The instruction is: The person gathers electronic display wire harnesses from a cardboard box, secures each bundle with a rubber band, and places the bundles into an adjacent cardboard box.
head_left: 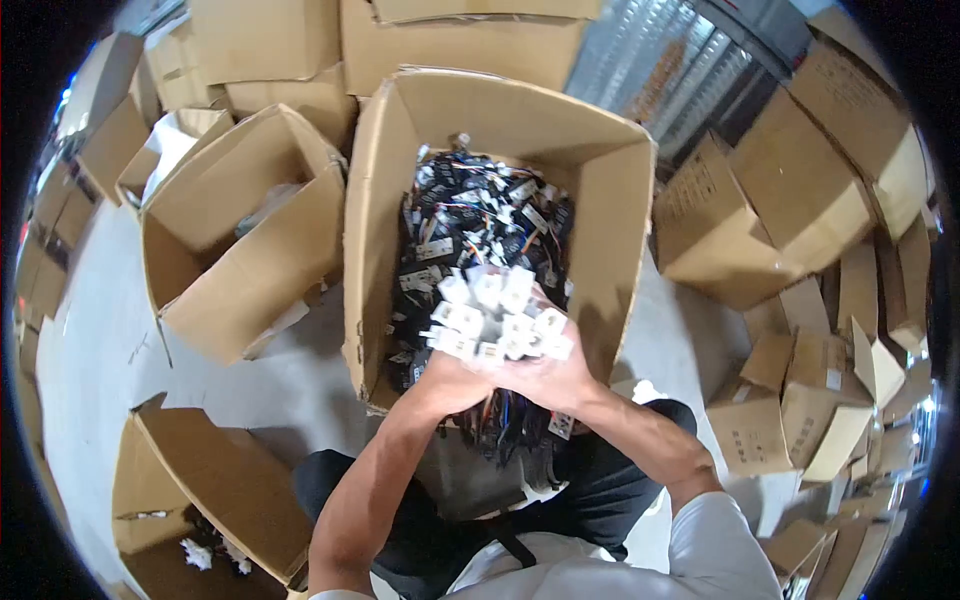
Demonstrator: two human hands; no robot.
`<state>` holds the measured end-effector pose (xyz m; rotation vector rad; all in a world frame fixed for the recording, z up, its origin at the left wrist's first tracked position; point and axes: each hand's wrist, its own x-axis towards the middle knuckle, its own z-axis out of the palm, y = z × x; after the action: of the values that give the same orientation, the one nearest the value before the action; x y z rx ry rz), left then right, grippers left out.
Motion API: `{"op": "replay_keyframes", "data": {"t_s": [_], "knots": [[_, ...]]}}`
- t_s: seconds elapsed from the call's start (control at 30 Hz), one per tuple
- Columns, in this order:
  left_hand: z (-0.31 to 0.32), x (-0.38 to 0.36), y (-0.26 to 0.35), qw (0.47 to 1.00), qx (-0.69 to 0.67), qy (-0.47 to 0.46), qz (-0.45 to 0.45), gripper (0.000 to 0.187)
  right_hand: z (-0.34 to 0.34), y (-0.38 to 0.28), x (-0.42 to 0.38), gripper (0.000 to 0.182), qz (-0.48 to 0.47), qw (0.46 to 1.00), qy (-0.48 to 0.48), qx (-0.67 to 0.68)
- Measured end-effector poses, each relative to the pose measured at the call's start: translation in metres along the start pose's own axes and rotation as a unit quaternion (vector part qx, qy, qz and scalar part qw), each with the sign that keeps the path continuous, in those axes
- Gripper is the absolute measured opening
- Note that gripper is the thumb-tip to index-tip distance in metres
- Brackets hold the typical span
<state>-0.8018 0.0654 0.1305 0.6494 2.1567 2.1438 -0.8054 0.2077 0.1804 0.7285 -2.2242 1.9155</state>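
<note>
My left hand (452, 384) and my right hand (553, 378) are wrapped together round a bundle of cables with white plug connectors (517, 335). The white connector ends point up toward me. Dark wires hang below my hands toward my lap, with a white label among them. My fingers are mostly hidden by the connectors. Beyond the bundle stands a large open cardboard box (622, 190), holding a heap of black cables (465, 215) with white labels, white plugs and some coloured wires. Both hands are over the near end of this box.
Left of the large box stands another open carton (255, 285) with something clear inside. At lower left, an open box (215, 450) holds a few white-ended cables. Stacked cartons (800, 200) and flattened cardboard line the right. More boxes (265, 40) stand behind.
</note>
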Motion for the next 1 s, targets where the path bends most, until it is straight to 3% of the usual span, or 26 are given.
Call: {"op": "replay_keyframes", "data": {"t_s": [0.1, 0.13, 0.2, 0.23, 0.27, 0.33, 0.4, 0.47, 0.53, 0.6, 0.67, 0.73, 0.77, 0.83, 0.9, 1.0], "knots": [[0.003, -0.002, -0.018, 1.0, 0.014, 0.02, -0.01, 0.046, -0.019, -0.003, 0.008, 0.053, -0.096, 0.982, -0.087, -0.134], [0.004, -0.002, -0.016, 0.998, -0.04, 0.012, -0.035, 0.047, -0.027, -0.005, 0.005, 0.061, -0.067, 0.975, -0.136, -0.162], [0.015, -0.003, -0.015, 0.996, -0.017, 0.082, 0.032, 0.045, -0.039, -0.015, -0.008, 0.071, 0.035, 0.984, -0.116, -0.13], [0.021, 0.001, -0.006, 0.987, -0.071, 0.141, -0.041, 0.039, -0.054, -0.023, -0.018, 0.081, 0.071, 0.974, -0.111, -0.186], [0.026, 0.006, 0.007, 0.966, -0.122, 0.196, -0.118, 0.034, -0.072, -0.028, -0.033, 0.074, 0.047, 0.969, -0.078, -0.229], [0.017, 0.012, 0.018, 0.922, -0.192, 0.247, -0.225, 0.022, -0.124, -0.031, -0.072, 0.06, -0.005, 0.99, -0.007, -0.14], [0.009, 0.014, 0.009, 0.911, -0.189, 0.324, -0.169, 0.015, -0.177, -0.03, -0.118, 0.041, 0.042, 0.985, 0.151, -0.079], [0.002, 0.015, 0.009, 0.915, -0.183, 0.339, -0.119, 0.018, -0.238, -0.004, -0.171, 0.034, 0.197, 0.923, 0.323, -0.066], [-0.019, 0.01, -0.005, 0.941, -0.206, 0.243, -0.113, 0.032, -0.286, 0.04, -0.235, 0.027, 0.271, 0.855, 0.418, -0.146], [-0.008, 0.011, 0.004, 0.945, -0.151, 0.265, -0.114, 0.039, -0.313, 0.106, -0.314, 0.03, 0.331, 0.838, 0.388, -0.195], [-0.01, 0.001, -0.005, 0.95, -0.154, 0.247, -0.116, 0.037, -0.304, 0.148, -0.369, 0.031, 0.427, 0.835, 0.268, -0.218], [-0.003, -0.006, -0.007, 0.944, -0.168, 0.261, -0.115, 0.035, -0.28, 0.189, -0.404, 0.025, 0.498, 0.82, 0.228, -0.165], [-0.014, -0.015, -0.021, 0.949, -0.181, 0.228, -0.117, 0.032, -0.275, 0.209, -0.415, 0.025, 0.501, 0.819, 0.23, -0.158], [-0.002, -0.026, -0.026, 0.95, -0.163, 0.233, -0.13, 0.032, -0.264, 0.249, -0.429, 0.02, 0.555, 0.754, 0.148, -0.317], [0.003, -0.035, -0.027, 0.964, -0.121, 0.205, -0.123, 0.029, -0.252, 0.282, -0.442, 0.019, 0.571, 0.738, 0.152, -0.326], [0.01, -0.043, -0.024, 0.959, -0.09, 0.235, -0.131, 0.028, -0.242, 0.303, -0.441, 0.018, 0.598, 0.717, 0.114, -0.339]]}}
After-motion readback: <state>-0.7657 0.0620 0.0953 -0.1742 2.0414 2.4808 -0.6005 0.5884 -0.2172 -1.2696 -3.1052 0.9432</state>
